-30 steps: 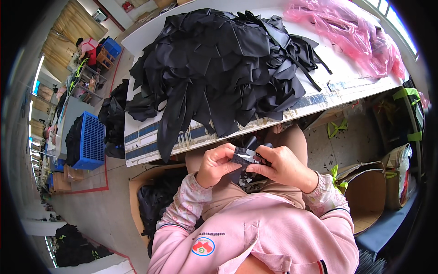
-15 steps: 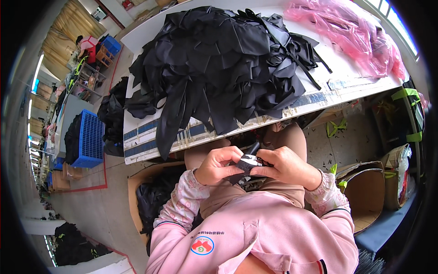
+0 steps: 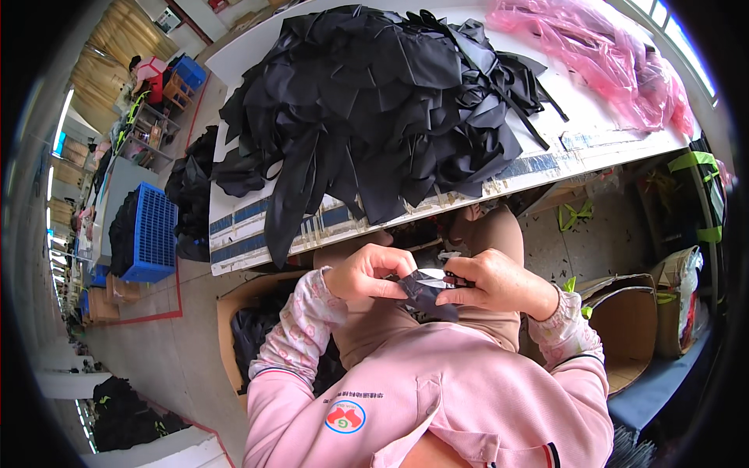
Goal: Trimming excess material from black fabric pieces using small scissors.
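Observation:
In front of my lap, my left hand (image 3: 368,271) pinches a small piece of black fabric (image 3: 427,299) between thumb and fingers. My right hand (image 3: 499,282) is closed around a pair of thread snips (image 3: 431,278), whose pale metal blades point left across the upper part of the fabric. Most of their handle is hidden in my palm. Whether the blades touch the cloth I cannot tell. Just beyond my hands, a large heap of black fabric pieces (image 3: 367,109) covers much of the white table (image 3: 624,156), with several pieces hanging over its near edge.
Pink plastic wrap (image 3: 601,62) lies at the table's far right. Below me stand a cardboard box (image 3: 228,327) with black material on the left and an open carton (image 3: 624,335) on the right. A blue crate (image 3: 154,234) sits leftward; a person (image 3: 152,74) bends over farther back.
My hands have moved slightly apart. The black piece now hangs lower and flatter between them, and more of the snips' blades shows. The person at the far left has shifted posture.

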Tool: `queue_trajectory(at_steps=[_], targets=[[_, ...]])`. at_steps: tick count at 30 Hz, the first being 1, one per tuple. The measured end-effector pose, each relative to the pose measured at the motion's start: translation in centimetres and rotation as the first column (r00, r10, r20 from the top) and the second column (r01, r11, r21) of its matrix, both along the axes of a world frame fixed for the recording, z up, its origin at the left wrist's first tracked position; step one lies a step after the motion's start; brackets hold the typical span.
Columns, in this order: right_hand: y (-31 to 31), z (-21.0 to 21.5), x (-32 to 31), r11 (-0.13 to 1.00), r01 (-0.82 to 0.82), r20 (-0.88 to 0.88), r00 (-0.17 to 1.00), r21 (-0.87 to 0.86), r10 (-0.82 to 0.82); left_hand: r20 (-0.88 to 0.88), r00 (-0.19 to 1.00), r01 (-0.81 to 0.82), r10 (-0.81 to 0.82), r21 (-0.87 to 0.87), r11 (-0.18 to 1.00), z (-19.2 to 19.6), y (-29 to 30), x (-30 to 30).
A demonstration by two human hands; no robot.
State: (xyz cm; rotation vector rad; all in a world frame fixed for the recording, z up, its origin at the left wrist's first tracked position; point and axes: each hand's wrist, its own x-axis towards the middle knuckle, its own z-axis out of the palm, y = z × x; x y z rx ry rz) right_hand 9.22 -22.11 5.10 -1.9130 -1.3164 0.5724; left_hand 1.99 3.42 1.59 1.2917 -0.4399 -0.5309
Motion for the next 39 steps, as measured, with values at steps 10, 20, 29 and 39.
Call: queue_trajectory(at_steps=[10,20,29,39], targets=[[0.3,-0.5,0.1,0.989,-0.150,0.157,0.976,0.005,0.148,-0.190,0.911,0.373,-0.365,0.006,0.928,0.0,0.3,1.9],[0.9,-1.4,-0.5,0.972,-0.228,0.152,0.964,0.061,0.216,-0.153,0.882,0.456,-0.446,0.037,0.889,0.0,-0.6,1.8],[0.7,-1.2,-0.2,0.968,-0.250,-0.002,0.968,-0.031,0.250,-0.148,0.874,0.475,-0.463,0.062,0.878,-0.2,-0.8,1.6],[0.1,-1.3,-0.2,0.995,-0.102,-0.050,0.994,0.001,0.102,-0.160,0.955,0.253,-0.248,0.008,0.968,-1.1,-0.5,1.0]])
